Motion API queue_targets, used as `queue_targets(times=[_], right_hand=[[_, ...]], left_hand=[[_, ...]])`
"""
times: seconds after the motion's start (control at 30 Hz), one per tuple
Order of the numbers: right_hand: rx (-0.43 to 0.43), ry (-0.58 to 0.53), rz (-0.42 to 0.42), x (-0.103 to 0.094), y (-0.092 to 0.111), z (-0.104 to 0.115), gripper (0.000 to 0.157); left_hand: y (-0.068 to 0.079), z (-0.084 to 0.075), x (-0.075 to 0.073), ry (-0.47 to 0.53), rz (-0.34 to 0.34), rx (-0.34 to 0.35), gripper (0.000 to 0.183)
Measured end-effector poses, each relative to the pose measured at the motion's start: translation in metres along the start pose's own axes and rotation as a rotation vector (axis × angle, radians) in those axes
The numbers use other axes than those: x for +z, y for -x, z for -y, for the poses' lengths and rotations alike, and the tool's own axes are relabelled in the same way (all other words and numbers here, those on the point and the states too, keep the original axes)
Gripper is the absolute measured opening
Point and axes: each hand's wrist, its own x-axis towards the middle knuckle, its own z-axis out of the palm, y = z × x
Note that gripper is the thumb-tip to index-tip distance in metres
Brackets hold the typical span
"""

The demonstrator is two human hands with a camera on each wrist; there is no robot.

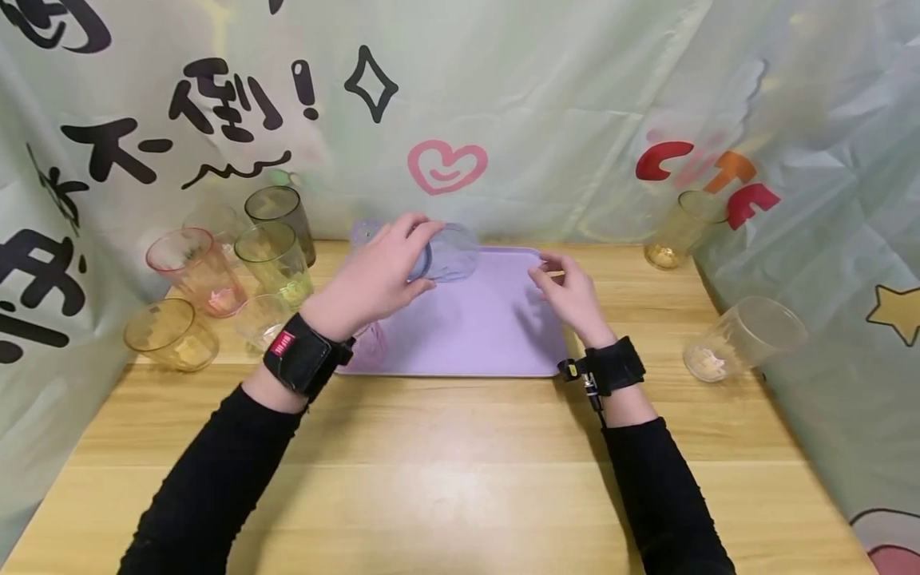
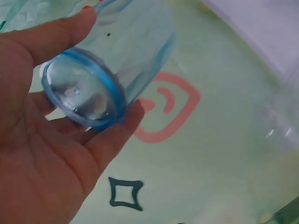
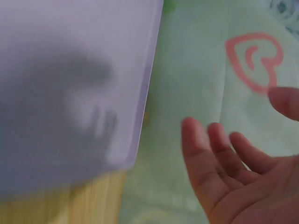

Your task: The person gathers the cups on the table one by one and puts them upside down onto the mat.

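Observation:
My left hand [image 1: 391, 267] grips a clear blue cup [image 1: 454, 254] near its base, above the back of the lilac tray [image 1: 474, 319]. The cup lies tipped on its side in the air, its base turned toward the palm in the left wrist view, where the thumb and fingers [image 2: 119, 135] wrap round it. By the tray's right edge is my right hand [image 1: 569, 291], its fingers loosely bent and holding nothing. A pink clear cup [image 1: 370, 347] on the tray's front left is partly hidden by the left wrist. Behind the left hand shows part of a purple clear cup [image 1: 364, 231].
Several cups crowd the left of the wooden table [image 1: 460, 463], among them a red one [image 1: 197, 271], a green one [image 1: 273, 259], a dark grey one [image 1: 287, 212] and an amber one [image 1: 172, 335]. A yellow cup [image 1: 679, 231] and a colourless cup [image 1: 740, 339] stand at right.

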Motion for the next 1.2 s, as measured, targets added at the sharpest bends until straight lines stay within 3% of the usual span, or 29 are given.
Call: queue_targets(times=[0.2,0.37,0.6,0.77,0.97,1.2], right_hand=[[0.032,0.321,0.069,-0.017,-0.004,-0.016,0.054],[0.090,0.467,0.167,-0.021,-0.003,-0.024,0.055],[0.091,0.502,0.185,-0.020,-0.004,-0.030,0.050],[0.095,0.507,0.202,-0.019,-0.005,-0.032,0.047],[0.086,0.547,0.212,-0.021,-0.005,-0.036,0.043],[0.098,0.567,0.221,-0.021,-0.004,-0.037,0.038]], left_hand=[[-0.021,0.012,-0.019,-0.056,0.116,0.034,0.064],[-0.042,0.022,-0.019,-0.060,0.243,0.003,0.057],[-0.074,0.040,-0.009,-0.067,0.423,-0.055,0.057],[-0.089,0.051,0.000,-0.120,0.487,-0.088,0.054],[-0.098,0.058,0.013,-0.133,0.544,-0.170,0.050],[-0.101,0.058,0.024,-0.168,0.604,-0.215,0.051]])
